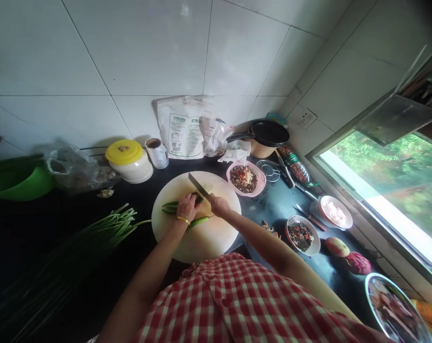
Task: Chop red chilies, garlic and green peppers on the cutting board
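Note:
A round, pale cutting board (208, 244) lies on the dark counter in front of me. My right hand (220, 206) is closed round the handle of a kitchen knife (199, 186), its blade pointing up and to the left over the board. Long green peppers (169, 207) lie under my left hand (187, 207), whose fingers are bent over them close to the blade. Another green pepper (199, 222) rests on the board nearer to me, just below that hand. The fingertips and the knife's edge are partly hidden.
Left of the board lie long green stalks (112, 228). Behind stand a yellow-lidded jar (129, 159) and a roll (157, 153). To the right are a pink bowl (262, 183) of chopped food, a white bowl (313, 247), a small knife (316, 222) and a black pan (270, 132).

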{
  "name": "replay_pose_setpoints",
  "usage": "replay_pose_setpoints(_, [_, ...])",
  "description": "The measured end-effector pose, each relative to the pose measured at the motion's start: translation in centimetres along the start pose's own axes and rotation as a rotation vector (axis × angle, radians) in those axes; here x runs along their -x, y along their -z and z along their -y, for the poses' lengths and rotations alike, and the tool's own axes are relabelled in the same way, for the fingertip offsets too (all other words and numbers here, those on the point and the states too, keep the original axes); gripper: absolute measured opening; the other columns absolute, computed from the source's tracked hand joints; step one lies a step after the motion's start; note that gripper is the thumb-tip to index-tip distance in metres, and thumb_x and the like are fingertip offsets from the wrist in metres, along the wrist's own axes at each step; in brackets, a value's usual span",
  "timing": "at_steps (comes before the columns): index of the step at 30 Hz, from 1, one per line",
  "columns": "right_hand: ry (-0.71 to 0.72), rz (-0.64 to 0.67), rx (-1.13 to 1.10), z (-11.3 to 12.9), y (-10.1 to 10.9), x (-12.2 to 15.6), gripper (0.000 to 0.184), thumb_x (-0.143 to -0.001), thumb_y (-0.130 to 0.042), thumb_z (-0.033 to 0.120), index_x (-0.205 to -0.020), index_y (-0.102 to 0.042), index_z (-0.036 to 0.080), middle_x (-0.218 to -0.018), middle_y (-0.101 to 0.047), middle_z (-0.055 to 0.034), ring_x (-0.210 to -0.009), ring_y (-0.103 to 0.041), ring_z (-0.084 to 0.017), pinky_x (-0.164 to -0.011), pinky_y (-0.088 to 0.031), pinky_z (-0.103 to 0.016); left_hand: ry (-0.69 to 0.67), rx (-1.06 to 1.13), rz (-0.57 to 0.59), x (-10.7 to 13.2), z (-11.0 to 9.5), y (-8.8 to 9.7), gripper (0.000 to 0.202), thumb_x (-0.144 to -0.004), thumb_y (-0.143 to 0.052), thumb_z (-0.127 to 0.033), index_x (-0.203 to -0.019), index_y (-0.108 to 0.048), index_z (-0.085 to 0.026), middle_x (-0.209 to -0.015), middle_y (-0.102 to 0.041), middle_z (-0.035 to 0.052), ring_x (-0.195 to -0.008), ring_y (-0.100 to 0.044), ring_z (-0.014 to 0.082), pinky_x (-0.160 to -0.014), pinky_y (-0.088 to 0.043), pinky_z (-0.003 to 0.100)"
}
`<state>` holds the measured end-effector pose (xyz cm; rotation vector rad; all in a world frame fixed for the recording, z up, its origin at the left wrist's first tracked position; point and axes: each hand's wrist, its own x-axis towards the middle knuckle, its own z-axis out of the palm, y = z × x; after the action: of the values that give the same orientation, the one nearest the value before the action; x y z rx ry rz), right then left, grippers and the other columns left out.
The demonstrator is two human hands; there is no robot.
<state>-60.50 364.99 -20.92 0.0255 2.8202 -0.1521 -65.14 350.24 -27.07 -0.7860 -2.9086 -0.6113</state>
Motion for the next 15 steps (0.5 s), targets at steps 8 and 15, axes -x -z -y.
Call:
replay_pose_setpoints(8, [-0.041, -0.012, -0.131, -2.6, 0.8, 6.8, 0.023, -0.089, -0.026, 0.016, -0.104, -0.042, 0.01, -0.083, -0.064, -0.012, -0.074, -0.06, -0.019, -0.063, -0.039, -0.027, -0.089, -0.009, 0.096, 6.4, -2.1, 0.4, 0.027, -0.083, -0.043, -0.033, -0.105, -0.057, -0.024, -0.099, -0.06, 0.0085, -0.096, -0.049, 0.0262, -0.081, -0.034, 0.041])
replay_pose_setpoints(15, [-0.101, 0.102, -0.155, -2.0, -0.7, 8.6, 0.022, -0.084, -0.032, 0.013, -0.103, -0.043, 0.009, -0.087, -0.063, -0.0151, -0.079, -0.061, -0.022, -0.064, -0.041, -0.029, 0.021, -0.114, 0.075, 4.0, -3.4, -1.8, 0.025, -0.085, -0.038, -0.027, -0.098, -0.058, -0.019, -0.093, -0.059, 0.0113, -0.089, -0.051, 0.0262, -0.073, -0.034, 0.038])
